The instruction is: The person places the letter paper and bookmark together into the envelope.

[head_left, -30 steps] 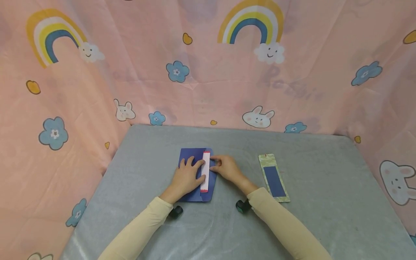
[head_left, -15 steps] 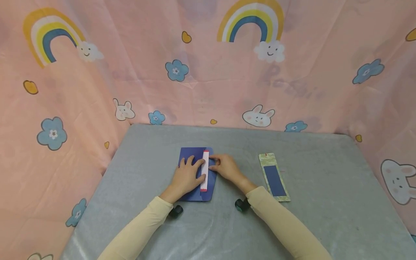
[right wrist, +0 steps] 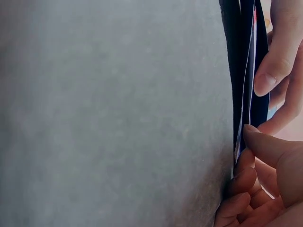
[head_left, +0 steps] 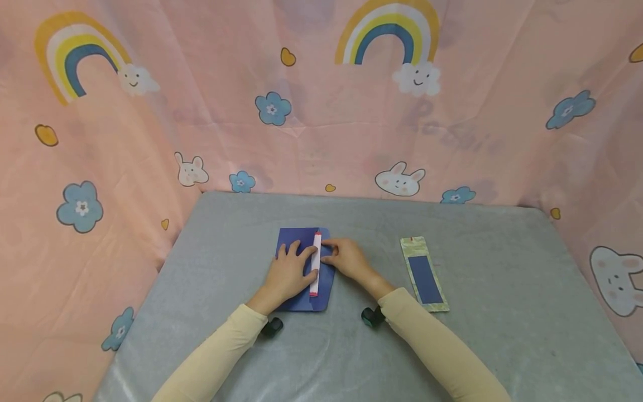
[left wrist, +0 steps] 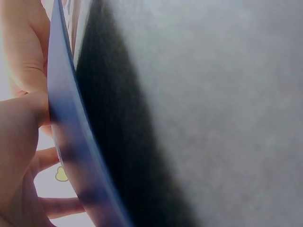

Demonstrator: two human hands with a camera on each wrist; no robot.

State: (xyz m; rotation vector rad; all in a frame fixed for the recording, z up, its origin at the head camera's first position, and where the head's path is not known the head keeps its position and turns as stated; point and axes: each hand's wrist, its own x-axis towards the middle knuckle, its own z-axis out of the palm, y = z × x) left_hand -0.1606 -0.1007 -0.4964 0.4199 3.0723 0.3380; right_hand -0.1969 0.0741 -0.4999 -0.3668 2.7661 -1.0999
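A flat dark blue envelope [head_left: 293, 301] lies on the table, with a lighter flap on its right side. From its opening shows a white card [head_left: 315, 282] with red ends, as a narrow upright strip; the rest is hidden inside. My left hand [head_left: 286, 273] rests spread on the envelope, its thumb and index fingertip at the strip. My right hand [head_left: 351, 259] pinches the card's right edge with thumb and index. In the right wrist view the white card [right wrist: 253, 52] sits between blue layers, beside the right hand [right wrist: 265, 175].
To the right lies a slim green patterned card [head_left: 424, 273] with a dark blue panel and a red mark on top. The grey cloth-covered table [head_left: 477, 346] meets a pink printed curtain [head_left: 321, 151] at the back. A black wrist camera [head_left: 373, 317] hangs under the right wrist.
The visible white strip has become narrower as the card slides left into the envelope. My right hand has shifted slightly left with it; my left hand stays in place.
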